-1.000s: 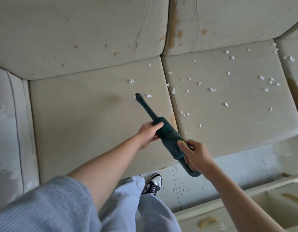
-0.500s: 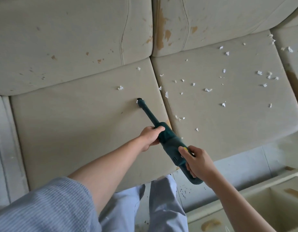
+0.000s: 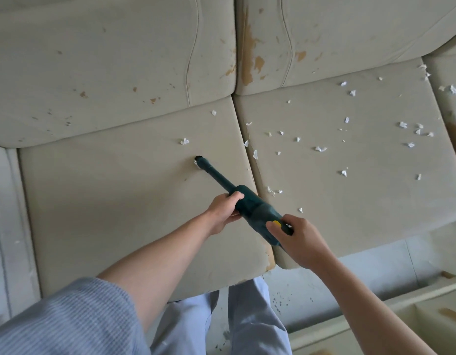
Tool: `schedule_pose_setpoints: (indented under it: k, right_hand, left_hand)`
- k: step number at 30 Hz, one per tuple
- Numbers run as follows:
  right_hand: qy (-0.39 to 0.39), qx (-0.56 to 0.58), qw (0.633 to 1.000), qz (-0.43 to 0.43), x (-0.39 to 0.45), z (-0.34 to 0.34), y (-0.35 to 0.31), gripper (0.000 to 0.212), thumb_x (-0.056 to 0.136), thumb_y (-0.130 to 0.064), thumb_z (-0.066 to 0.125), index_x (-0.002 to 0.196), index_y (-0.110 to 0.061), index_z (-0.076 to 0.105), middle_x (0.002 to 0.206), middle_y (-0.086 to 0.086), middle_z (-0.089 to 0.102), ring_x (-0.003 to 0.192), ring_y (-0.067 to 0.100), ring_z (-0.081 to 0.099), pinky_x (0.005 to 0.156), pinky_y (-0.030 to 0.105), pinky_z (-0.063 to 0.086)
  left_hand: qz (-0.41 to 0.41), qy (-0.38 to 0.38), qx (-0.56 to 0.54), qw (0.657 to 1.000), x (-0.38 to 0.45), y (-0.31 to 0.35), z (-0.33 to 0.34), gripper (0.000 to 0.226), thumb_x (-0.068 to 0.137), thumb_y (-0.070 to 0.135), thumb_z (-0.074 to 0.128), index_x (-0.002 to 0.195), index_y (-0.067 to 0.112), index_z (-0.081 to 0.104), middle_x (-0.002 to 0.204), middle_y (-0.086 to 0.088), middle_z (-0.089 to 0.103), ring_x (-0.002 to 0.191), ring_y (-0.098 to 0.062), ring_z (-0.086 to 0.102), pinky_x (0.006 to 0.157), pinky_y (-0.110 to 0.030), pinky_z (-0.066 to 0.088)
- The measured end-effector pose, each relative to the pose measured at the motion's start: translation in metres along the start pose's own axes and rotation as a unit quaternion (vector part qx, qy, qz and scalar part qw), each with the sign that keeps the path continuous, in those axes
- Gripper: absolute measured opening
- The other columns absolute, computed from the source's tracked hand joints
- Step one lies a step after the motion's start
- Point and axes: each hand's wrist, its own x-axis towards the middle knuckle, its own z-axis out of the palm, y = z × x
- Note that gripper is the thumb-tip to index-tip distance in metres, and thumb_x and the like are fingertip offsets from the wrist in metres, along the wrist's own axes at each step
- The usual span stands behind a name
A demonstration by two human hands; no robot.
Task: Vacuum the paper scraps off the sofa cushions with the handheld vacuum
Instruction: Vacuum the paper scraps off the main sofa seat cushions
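1. On the left seat cushion (image 3: 106, 196) the nozzle (image 3: 201, 161) of the dark green handheld vacuum (image 3: 250, 208) is pressed down onto a paper scrap (image 3: 196, 163), which shows as a white sliver at the mouth
2. Left hand (image 3: 223, 210) has its fingers curled over the front of the body where the tube begins; right hand (image 3: 302, 239) is wrapped round the rear handle, thumb lying beside the yellow button (image 3: 276, 223). Both have a closed hold on the tool, nothing else in either
3. To do this step well, I would keep the mouth flat to the fabric and pause until the sliver is gone, rather than dragging it sideways
4. Ease the pressure: the cushion dimples under the tip, and soft fabric may seal the opening and choke the suction
5. Next nearest targets look like the scrap just beyond the nozzle (image 3: 184, 141) and one near the back cushion (image 3: 213, 113)
6. Pieces lying along the seam (image 3: 255, 154) between cushions probably want the tip angled into the gap
7. Most scraps lie on the middle cushion (image 3: 362, 196), so much of the job seems left
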Motion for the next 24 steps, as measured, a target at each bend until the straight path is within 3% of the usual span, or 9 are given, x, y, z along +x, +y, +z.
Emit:
schedule_pose_setpoints:
  k: [5, 9, 13, 16, 19, 24]
  right_hand:
    - [0.014, 0.022, 1.0, 0.01, 0.003, -0.008, 0.009, 0.041, 0.095, -0.045, 0.06, 0.069, -0.014, 0.056, 0.056, 0.004, 0.057, 0.054, 0.021, 0.05, 0.057, 0.031, 0.04]
    - [0.002, 0.021, 1.0, -0.012, 0.007, -0.008, 0.0, 0.043, 0.095, -0.047, 0.059, 0.076, -0.009, 0.062, 0.065, 0.017, 0.066, 0.056, 0.021, 0.052, 0.06, 0.034, 0.045]
    - [0.005, 0.052, 0.998, -0.027, 0.015, 0.0, -0.031, 0.042, 0.095, -0.047, 0.058, 0.071, -0.013, 0.057, 0.063, 0.016, 0.065, 0.052, 0.02, 0.053, 0.056, 0.031, 0.044]
    - [-0.004, 0.064, 0.998, -0.019, 0.029, 0.008, -0.055, 0.042, 0.095, -0.052, 0.055, 0.078, -0.014, 0.06, 0.059, 0.008, 0.062, 0.046, 0.019, 0.056, 0.049, 0.026, 0.045]
    - [-0.026, 0.049, 0.998, -0.018, 0.043, 0.012, -0.071, 0.046, 0.095, -0.053, 0.053, 0.082, -0.01, 0.062, 0.062, 0.01, 0.063, 0.045, 0.02, 0.054, 0.055, 0.029, 0.048]
    - [-0.03, 0.041, 0.998, -0.02, 0.043, 0.016, -0.07, 0.048, 0.095, -0.052, 0.055, 0.081, -0.006, 0.06, 0.067, 0.017, 0.065, 0.053, 0.021, 0.053, 0.057, 0.03, 0.046]
  left_hand:
    - [-0.001, -0.023, 0.012, 1.0, 0.004, 0.002, 0.015, 0.037, 0.105, 0.033, 0.055, 0.137, 0.015, 0.054, 0.131, -0.005, 0.065, 0.117, -0.018, 0.066, 0.093, -0.031, 0.056]
    - [0.013, 0.011, 0.005, 1.0, 0.004, 0.005, 0.002, 0.038, 0.1, 0.032, 0.059, 0.131, 0.01, 0.057, 0.127, -0.008, 0.069, 0.112, -0.019, 0.069, 0.087, -0.029, 0.058]
    - [0.043, 0.024, -0.005, 0.999, 0.006, 0.024, -0.022, 0.037, 0.1, 0.036, 0.06, 0.131, 0.014, 0.06, 0.127, -0.007, 0.071, 0.114, -0.022, 0.07, 0.091, -0.033, 0.058]
    - [0.056, 0.047, -0.02, 0.997, 0.01, 0.045, -0.034, 0.033, 0.101, 0.033, 0.059, 0.127, 0.013, 0.061, 0.124, -0.007, 0.07, 0.114, -0.023, 0.069, 0.09, -0.033, 0.059]
    - [0.04, 0.088, -0.014, 0.995, 0.015, 0.053, -0.043, 0.032, 0.1, 0.032, 0.056, 0.122, 0.01, 0.062, 0.115, -0.006, 0.071, 0.105, -0.021, 0.07, 0.081, -0.03, 0.059]
    - [0.023, 0.109, 0.001, 0.994, 0.016, 0.047, -0.053, 0.038, 0.096, 0.034, 0.056, 0.12, 0.007, 0.064, 0.111, -0.008, 0.073, 0.1, -0.021, 0.073, 0.079, -0.029, 0.061]
